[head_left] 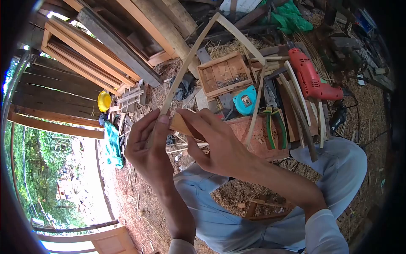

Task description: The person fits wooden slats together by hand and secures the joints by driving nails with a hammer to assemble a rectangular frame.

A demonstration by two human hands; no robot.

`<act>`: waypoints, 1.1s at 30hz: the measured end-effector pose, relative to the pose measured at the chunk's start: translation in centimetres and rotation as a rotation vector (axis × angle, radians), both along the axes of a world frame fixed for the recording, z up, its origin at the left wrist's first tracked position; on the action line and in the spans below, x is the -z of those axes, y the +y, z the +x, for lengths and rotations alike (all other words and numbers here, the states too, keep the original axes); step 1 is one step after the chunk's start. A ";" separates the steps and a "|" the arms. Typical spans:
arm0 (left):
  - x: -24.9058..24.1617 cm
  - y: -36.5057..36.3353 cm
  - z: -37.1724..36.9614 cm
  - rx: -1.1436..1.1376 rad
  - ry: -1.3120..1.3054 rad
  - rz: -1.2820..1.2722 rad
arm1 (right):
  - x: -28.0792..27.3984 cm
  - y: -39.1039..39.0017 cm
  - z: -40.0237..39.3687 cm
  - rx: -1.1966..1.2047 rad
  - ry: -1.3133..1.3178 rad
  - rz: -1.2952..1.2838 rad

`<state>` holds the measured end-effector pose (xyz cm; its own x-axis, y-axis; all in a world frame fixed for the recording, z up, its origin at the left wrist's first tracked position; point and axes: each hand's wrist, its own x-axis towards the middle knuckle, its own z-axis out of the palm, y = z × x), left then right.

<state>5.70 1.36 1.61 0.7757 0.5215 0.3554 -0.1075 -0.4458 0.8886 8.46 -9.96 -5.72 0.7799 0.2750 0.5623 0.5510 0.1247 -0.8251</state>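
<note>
My left hand (149,137) pinches the lower end of a thin pale wooden strip (186,67) between thumb and fingers. The strip rises from that hand to a sharp corner at the top, then slopes down to the right in a second length. Close beside the left thumb, my right hand (218,144) is closed on a small tan flat-faced piece (181,125); whether it is a wood block or folded sandpaper I cannot tell. Its near edge meets the strip by the left fingertips. Both hands are raised above the ground in front of my knees.
Beyond my hands lie a wooden tray (224,74) with small metal bits, a teal tape measure (245,100), green-handled pliers (275,127) and a red power drill (311,76). Wooden frames (89,55) lean at the upper left. Shavings cover the ground.
</note>
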 end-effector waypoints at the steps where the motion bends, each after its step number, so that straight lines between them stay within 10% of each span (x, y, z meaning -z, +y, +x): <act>1: 0.0 0.0 0.1 -0.009 0.001 0.007 | 0.0 0.1 0.1 0.009 0.004 -0.005; 33: 0.3 2.1 2.0 -0.041 0.004 -0.338 | 0.6 3.0 0.8 0.145 0.008 0.169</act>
